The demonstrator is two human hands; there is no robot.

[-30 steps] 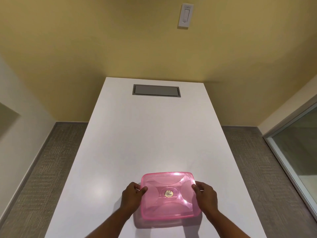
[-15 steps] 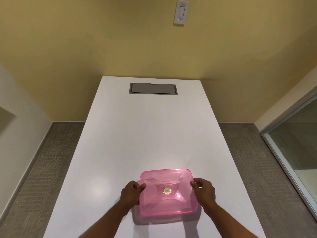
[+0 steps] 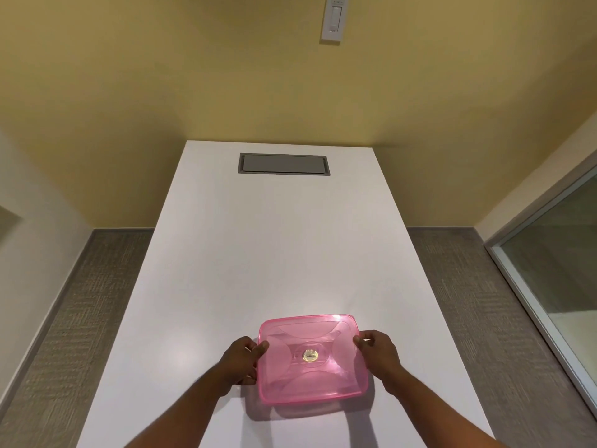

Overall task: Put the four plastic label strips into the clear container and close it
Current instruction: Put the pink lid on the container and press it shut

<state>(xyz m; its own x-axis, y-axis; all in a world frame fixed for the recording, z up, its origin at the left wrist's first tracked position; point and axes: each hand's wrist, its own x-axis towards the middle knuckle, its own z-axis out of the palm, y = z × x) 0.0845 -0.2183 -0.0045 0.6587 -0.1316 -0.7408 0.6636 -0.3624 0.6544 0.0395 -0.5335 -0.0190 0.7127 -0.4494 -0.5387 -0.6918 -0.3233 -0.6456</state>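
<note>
One pink see-through box (image 3: 312, 358) is sitting on one long white table (image 3: 274, 253), and its one lid is lying on top. One small gold round sticker (image 3: 310, 355) is shining in the middle of that lid. Two hands are showing: one left hand (image 3: 240, 360) is holding the left edge of the box and one right hand (image 3: 378, 354) is holding the right edge. One grey flap (image 3: 284, 163) is sitting in the far end of the table. One white switch (image 3: 334, 19) is hanging on the yellow wall. One glass pane (image 3: 562, 253) is standing at the right side.
</note>
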